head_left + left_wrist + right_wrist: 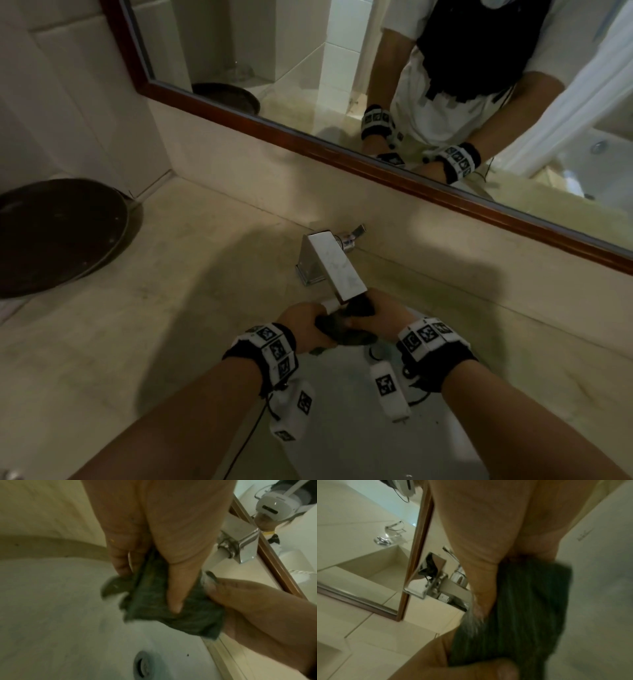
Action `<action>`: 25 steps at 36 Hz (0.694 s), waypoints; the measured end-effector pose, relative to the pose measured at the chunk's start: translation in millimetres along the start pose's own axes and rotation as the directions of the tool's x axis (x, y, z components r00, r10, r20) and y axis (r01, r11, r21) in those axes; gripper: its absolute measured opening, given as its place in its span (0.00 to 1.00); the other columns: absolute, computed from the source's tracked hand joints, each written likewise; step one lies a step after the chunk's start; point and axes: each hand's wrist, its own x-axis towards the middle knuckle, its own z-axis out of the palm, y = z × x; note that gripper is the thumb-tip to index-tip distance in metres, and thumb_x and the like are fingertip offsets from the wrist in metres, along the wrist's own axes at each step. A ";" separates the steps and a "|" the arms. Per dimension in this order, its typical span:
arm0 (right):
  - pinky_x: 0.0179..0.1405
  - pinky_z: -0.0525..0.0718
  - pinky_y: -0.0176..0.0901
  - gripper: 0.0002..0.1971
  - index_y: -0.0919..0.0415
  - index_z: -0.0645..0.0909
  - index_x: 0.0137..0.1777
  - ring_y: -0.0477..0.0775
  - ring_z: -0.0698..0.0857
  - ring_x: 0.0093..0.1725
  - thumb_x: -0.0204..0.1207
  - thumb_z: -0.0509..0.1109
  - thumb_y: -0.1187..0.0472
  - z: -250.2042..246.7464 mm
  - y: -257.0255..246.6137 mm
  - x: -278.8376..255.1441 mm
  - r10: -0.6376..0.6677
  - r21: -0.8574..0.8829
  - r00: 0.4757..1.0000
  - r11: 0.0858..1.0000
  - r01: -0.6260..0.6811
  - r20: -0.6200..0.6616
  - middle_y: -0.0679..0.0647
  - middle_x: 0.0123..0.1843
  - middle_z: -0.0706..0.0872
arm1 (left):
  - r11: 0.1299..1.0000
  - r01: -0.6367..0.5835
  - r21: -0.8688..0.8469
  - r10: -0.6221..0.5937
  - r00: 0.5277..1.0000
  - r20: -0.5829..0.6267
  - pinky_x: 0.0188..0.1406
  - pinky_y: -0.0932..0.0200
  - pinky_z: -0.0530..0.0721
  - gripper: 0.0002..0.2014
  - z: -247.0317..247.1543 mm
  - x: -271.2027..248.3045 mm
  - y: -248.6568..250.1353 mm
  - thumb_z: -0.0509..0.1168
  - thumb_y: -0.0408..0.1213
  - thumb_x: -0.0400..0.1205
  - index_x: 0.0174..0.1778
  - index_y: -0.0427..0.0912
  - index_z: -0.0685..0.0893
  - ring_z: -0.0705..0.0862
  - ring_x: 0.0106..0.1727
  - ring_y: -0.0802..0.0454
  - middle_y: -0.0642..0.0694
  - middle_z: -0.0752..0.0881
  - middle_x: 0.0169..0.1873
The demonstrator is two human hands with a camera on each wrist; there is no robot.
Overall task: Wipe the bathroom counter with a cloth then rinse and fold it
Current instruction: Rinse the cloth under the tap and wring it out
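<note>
A dark green cloth (346, 329) is bunched between both hands over the white basin (342, 404), just below the spout of the square chrome faucet (334, 265). My left hand (305, 323) grips its left end, thumb pressed across the fabric (173, 592). My right hand (383, 315) grips the right end (228, 599). In the right wrist view the cloth (513, 608) hangs from the curled fingers, with blurred water running near the thumb. The drain (144, 665) lies below the cloth.
The beige stone counter (164, 308) surrounds the basin. A round dark tray (58, 236) sits at the far left corner. A wood-framed mirror (342, 150) runs along the back wall, and a faucet lever (356, 231) sticks out behind the spout.
</note>
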 end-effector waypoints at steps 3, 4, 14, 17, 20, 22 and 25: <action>0.61 0.80 0.48 0.27 0.53 0.74 0.66 0.54 0.82 0.61 0.69 0.76 0.49 -1.4 1.9 -2.8 0.004 0.008 1.000 1.000 -0.004 -0.001 0.51 0.61 0.82 | 0.999 0.047 0.003 -0.047 0.999 0.000 0.41 0.60 0.75 0.17 -3.6 0.3 0.2 0.75 0.51 0.73 0.31 0.47 0.75 0.77 0.40 0.51 0.51 0.76 0.30; 0.59 0.80 0.47 0.26 0.54 0.74 0.65 0.54 0.82 0.60 0.69 0.76 0.49 -1.8 0.9 -2.7 0.009 0.014 1.000 1.000 -0.009 -0.013 0.50 0.58 0.82 | 0.999 0.055 0.003 -0.055 0.999 -0.002 0.42 0.59 0.75 0.17 -4.0 0.4 1.0 0.74 0.52 0.73 0.30 0.49 0.74 0.78 0.41 0.50 0.51 0.76 0.30; 0.48 0.79 0.46 0.24 0.57 0.73 0.62 0.56 0.81 0.51 0.74 0.70 0.43 5.5 -1.9 -9.2 0.142 0.183 0.980 0.976 -0.115 -0.140 0.56 0.56 0.82 | 0.987 0.018 -0.159 -0.038 0.992 -0.122 0.45 0.59 0.74 0.11 -12.3 -9.7 0.6 0.66 0.49 0.81 0.50 0.45 0.76 0.79 0.47 0.49 0.47 0.80 0.44; 0.58 0.81 0.50 0.23 0.56 0.75 0.67 0.60 0.83 0.61 0.75 0.72 0.49 4.2 -4.5 -12.8 0.130 0.252 0.988 0.962 -0.105 -0.082 0.59 0.64 0.83 | 0.973 0.040 -0.229 -0.076 0.986 -0.151 0.45 0.58 0.76 0.10 -15.5 -11.2 -2.8 0.66 0.46 0.81 0.52 0.46 0.75 0.80 0.47 0.49 0.47 0.80 0.46; 0.63 0.82 0.54 0.23 0.59 0.75 0.70 0.61 0.83 0.62 0.75 0.71 0.58 6.5 -9.6 -13.5 0.109 0.299 0.994 0.949 -0.096 -0.027 0.60 0.65 0.83 | 0.951 0.072 -0.300 -0.126 0.979 -0.163 0.43 0.57 0.79 0.08 -19.2 -15.5 -3.7 0.64 0.44 0.82 0.52 0.45 0.75 0.81 0.44 0.48 0.44 0.82 0.45; 0.62 0.83 0.56 0.24 0.58 0.74 0.71 0.61 0.84 0.61 0.74 0.71 0.61 10.6 -12.2 -11.4 0.106 0.325 0.994 0.941 -0.096 -0.015 0.60 0.65 0.84 | 0.941 0.085 -0.329 -0.143 0.977 -0.157 0.39 0.59 0.80 0.07 -20.4 -18.2 -4.4 0.63 0.41 0.82 0.52 0.44 0.75 0.81 0.41 0.50 0.45 0.82 0.42; 0.60 0.84 0.63 0.27 0.56 0.74 0.71 0.65 0.84 0.59 0.70 0.72 0.64 21.6 -8.4 -0.6 0.119 0.412 0.993 0.905 -0.107 -0.002 0.64 0.63 0.84 | 0.917 0.083 -0.390 -0.154 0.976 -0.153 0.32 0.63 0.78 0.07 -20.2 -23.4 -3.4 0.62 0.38 0.82 0.54 0.44 0.75 0.80 0.38 0.54 0.47 0.81 0.40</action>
